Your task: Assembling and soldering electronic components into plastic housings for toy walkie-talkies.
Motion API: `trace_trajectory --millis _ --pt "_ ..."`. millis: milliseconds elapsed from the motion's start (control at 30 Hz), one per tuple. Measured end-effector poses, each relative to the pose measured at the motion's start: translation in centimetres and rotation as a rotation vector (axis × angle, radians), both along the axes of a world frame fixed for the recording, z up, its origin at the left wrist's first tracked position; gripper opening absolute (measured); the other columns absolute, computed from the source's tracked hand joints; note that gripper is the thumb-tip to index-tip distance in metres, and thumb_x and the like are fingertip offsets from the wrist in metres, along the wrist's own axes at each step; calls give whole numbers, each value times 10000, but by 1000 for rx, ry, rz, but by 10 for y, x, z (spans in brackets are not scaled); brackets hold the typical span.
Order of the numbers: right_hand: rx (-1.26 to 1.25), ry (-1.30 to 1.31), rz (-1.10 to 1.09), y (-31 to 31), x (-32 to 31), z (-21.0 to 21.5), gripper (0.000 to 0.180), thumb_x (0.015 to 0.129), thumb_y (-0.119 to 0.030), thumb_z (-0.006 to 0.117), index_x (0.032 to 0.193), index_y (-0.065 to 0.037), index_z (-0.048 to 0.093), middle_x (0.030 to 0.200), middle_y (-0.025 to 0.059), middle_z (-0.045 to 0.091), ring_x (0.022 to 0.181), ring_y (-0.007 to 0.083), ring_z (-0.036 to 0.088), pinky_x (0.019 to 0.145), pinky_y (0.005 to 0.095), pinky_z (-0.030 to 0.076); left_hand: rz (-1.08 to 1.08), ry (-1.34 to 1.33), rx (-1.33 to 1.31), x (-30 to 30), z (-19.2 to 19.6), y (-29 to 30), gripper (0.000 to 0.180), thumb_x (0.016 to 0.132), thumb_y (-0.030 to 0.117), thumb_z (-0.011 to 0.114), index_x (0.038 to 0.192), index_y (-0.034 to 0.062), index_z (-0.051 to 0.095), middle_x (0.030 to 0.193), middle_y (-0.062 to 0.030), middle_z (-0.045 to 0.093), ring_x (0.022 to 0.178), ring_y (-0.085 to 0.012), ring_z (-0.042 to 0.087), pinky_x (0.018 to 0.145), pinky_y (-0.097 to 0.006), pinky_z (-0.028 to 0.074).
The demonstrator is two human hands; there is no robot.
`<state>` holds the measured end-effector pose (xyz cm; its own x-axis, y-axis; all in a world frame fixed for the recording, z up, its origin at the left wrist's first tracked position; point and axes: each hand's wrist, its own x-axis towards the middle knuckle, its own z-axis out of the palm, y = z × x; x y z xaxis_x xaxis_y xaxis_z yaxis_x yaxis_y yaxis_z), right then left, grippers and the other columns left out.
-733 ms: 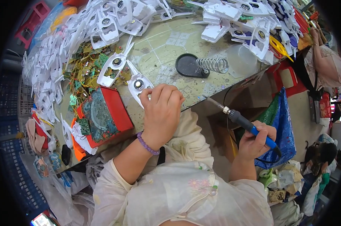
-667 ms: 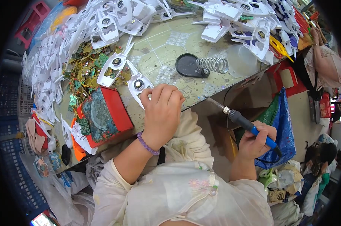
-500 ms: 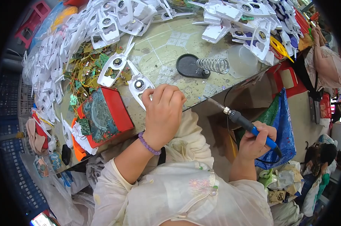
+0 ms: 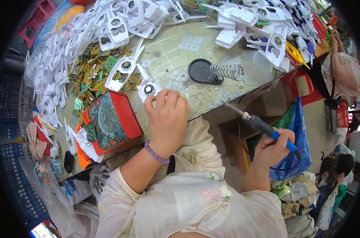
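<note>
Two hands work at the near edge of the table point(image 4: 170, 49). The right hand point(image 4: 272, 147) is closed around the blue handle of an iron point(image 4: 263, 127), whose tip points up and left toward the table's edge; whether it touches is unclear. The left hand point(image 4: 168, 123), with a purple bracelet point(image 4: 156, 154) at the wrist, is curled palm down over the near end of a white shell point(image 4: 144, 81), hiding that end; whether the fingers pinch it or only rest there cannot be told. This shell lies on the table just beyond the knuckles, a round speaker point(image 4: 149, 90) showing in it. Just left of it is a second shell point(image 4: 116, 84), and nearer the person a red box point(image 4: 128, 115) stands close by the left hand. Wired boards point(image 4: 94, 75) are heaped behind the box, with piled shells point(image 4: 53, 67) farther left. Right of the shell, well apart, sits a black stand point(image 4: 199, 69) with a spring point(image 4: 227, 71), beside a cloudy tub point(image 4: 256, 67). More shells point(image 4: 237, 16) crowd the far side.
</note>
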<state>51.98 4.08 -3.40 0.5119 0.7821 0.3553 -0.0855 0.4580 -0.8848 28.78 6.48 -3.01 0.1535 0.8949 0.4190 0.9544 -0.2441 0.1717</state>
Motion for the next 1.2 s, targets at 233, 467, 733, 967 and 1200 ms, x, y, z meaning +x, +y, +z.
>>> trace_trajectory --millis 233,467,733,967,1200 --pt "-131 285 19 6 -2 9 212 936 -246 501 806 -79 481 493 -9 383 377 66 342 350 193 273 -140 -109 -39 -10 25 -30 205 717 98 696 907 72 621 961 -38 567 974 -251 516 821 -406 385" --pt "-116 303 149 5 -15 16 224 973 -258 455 859 -71 504 520 -19 409 402 68 352 354 197 272 -416 -221 82 -69 44 -90 249 665 69 718 908 89 667 843 -3 573 799 -204 551 635 -354 406" --pt "151 98 477 5 -70 32 233 966 -283 484 919 -56 467 607 31 470 505 85 407 435 215 332 188 -333 331 -155 37 -137 289 628 0 747 892 93 679 884 -43 584 813 -233 554 686 -351 440" --pt "239 -41 650 -3 -134 42 271 930 -299 574 931 -51 466 656 64 526 539 129 495 485 231 384 389 -602 331 -185 29 -134 252 684 -1 744 921 50 675 989 -91 627 941 -275 588 779 -377 466" --pt "177 -104 663 -8 -159 46 294 934 -319 561 932 -53 438 694 71 547 549 139 524 501 239 403 278 -472 231 -196 39 -124 243 664 54 749 894 82 677 951 -44 639 922 -252 587 788 -374 446"
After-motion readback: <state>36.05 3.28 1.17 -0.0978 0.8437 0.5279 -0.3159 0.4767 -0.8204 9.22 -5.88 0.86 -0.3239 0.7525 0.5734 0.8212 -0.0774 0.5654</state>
